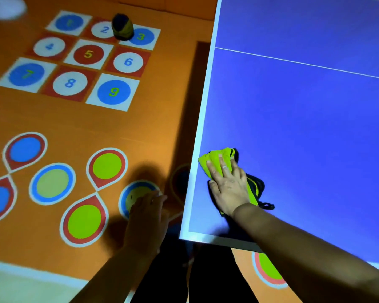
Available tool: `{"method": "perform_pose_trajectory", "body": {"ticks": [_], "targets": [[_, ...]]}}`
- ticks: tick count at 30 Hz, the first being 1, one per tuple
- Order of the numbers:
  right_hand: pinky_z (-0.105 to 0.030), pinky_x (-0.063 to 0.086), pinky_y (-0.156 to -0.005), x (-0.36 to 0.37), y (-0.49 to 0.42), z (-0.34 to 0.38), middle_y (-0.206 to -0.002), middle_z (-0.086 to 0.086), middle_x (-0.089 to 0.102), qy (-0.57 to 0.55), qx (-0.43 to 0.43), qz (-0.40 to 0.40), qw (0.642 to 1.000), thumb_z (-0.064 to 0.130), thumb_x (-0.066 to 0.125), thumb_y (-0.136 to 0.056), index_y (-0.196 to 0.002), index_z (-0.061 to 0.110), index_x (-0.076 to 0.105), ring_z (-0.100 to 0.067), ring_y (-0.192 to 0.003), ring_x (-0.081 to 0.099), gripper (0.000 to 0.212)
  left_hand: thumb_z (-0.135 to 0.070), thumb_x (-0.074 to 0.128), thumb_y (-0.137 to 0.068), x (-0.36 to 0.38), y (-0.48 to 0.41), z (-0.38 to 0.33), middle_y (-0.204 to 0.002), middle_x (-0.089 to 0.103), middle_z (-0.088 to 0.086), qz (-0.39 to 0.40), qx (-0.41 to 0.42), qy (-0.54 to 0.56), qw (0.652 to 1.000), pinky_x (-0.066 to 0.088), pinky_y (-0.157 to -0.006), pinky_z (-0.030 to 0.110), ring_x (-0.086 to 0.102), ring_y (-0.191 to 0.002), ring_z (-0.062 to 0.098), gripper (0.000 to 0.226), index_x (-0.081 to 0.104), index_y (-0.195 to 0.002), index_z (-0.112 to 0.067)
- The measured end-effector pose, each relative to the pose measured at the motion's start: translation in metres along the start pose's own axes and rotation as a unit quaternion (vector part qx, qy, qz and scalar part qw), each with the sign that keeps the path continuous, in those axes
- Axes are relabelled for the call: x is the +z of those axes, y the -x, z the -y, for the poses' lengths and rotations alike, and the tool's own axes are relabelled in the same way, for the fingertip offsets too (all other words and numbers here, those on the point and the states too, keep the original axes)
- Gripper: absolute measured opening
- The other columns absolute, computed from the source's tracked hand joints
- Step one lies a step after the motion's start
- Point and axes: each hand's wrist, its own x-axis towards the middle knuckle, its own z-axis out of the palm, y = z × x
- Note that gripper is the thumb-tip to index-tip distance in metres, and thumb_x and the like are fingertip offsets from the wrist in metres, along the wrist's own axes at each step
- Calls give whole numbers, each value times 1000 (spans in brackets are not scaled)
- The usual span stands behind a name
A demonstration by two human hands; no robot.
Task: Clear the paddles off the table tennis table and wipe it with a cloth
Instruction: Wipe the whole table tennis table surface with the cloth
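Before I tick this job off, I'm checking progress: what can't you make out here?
Head view:
table: cut off top and right, so far side unseen.
cloth: partly under the right hand.
left hand: motion-blurred, fingertips indistinct.
dark object on the floor grid: blurred, unidentifiable.

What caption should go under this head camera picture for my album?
Right hand presses a bunched yellow-green cloth on the blue table tennis table near its corner.

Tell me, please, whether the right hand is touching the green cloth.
Touching. The head view shows the right hand lying flat on the cloth, straight fingers pressing it onto the blue table.
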Motion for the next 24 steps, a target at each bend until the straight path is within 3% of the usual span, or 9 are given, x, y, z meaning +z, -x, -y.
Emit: {"method": "perform_pose_trajectory", "body": {"ticks": [5,8,10,14,17,20,24], "targets": [[-49,26,-110,17,35,37,-157,-3,28,13,-59,0,998,44,26,-93,-148,35,31,-39,-142,23,55,-30,41,-69,-16,15,7,-96,64,13,-5,7,20,1000,53,-73,39,45,-92,24,43,45,-110,-17],[-51,41,-101,22,56,50,-149,-3,42,27,-97,-4,995,40,36,-89,-132,33,53,-38,-135,35,47,-28,41,-69,-19,20,2,-96,64,14,1,18,18,1000,50,-77,40,45,-92,25,42,46,-109,-16],[-50,43,-101,24,71,53,-144,0,48,29,-136,-9,990,38,37,-87,-118,35,62,-37,-134,42,40,-27,41,-69,-18,20,-4,-98,65,14,25,25,21,999,45,-80,40,51,-92,28,41,47,-108,-16],[-46,38,-107,29,88,38,-127,2,58,1,-223,-22,975,33,41,-86,-119,36,56,-35,-134,42,36,-32,41,-67,-11,16,-20,-103,65,12,105,14,21,994,50,-77,37,62,-88,33,43,52,-105,-17],[-45,36,-107,31,93,13,-134,1,55,7,-264,-32,964,31,43,-85,-122,36,56,-33,-135,40,40,-29,42,-68,0,8,-32,-103,63,11,126,18,14,992,38,-84,35,59,-91,31,43,63,-100,-11],[-43,33,-108,29,97,-23,-144,3,47,-2,-258,-27,966,31,42,-83,-131,38,48,-30,-136,40,49,-28,42,-69,9,-3,-51,-99,64,11,123,28,10,992,35,-80,33,56,-89,29,40,63,-97,-10],[-39,28,-109,24,80,-69,-146,3,45,-7,-231,-28,973,31,42,-85,-132,37,52,-29,-136,40,49,-31,42,-68,29,-27,-88,-98,65,11,126,41,25,991,49,-75,35,53,-92,24,43,68,-95,-10]]}}
